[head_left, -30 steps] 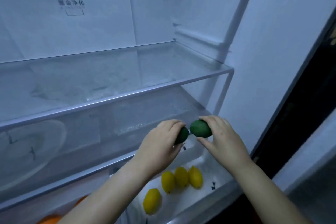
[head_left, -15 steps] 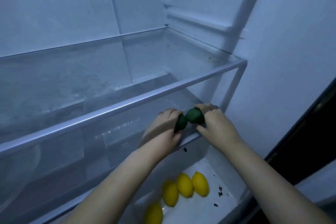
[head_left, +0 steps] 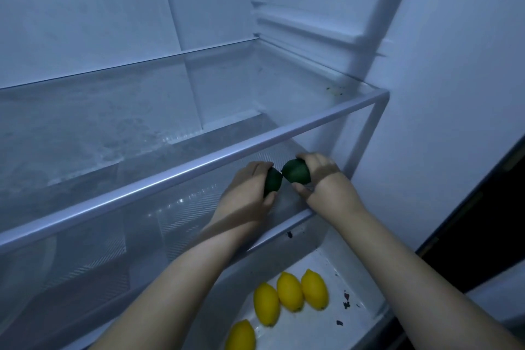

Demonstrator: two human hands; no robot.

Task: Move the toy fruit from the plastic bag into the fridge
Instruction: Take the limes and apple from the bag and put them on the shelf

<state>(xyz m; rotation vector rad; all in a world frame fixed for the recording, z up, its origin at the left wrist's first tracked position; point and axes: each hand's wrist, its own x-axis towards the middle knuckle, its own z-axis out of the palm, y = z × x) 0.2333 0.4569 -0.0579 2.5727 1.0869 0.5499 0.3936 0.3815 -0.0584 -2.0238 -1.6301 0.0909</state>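
Head camera, close in front of an open fridge [head_left: 454, 94], looking forward and down.

The single wide-angle view faces the fridge's back wall from a little right of centre, above the upper shelf [head_left: 199, 167], so its top surface shows and the lower shelf [head_left: 176, 216] is seen through it. Both forearms enter from the bottom edge, and the hands [head_left: 247, 193] sit near mid-frame, close to the lens. The floor compartment [head_left: 326, 329] fills the lower right. The dark strip at the far right is probably the room outside.
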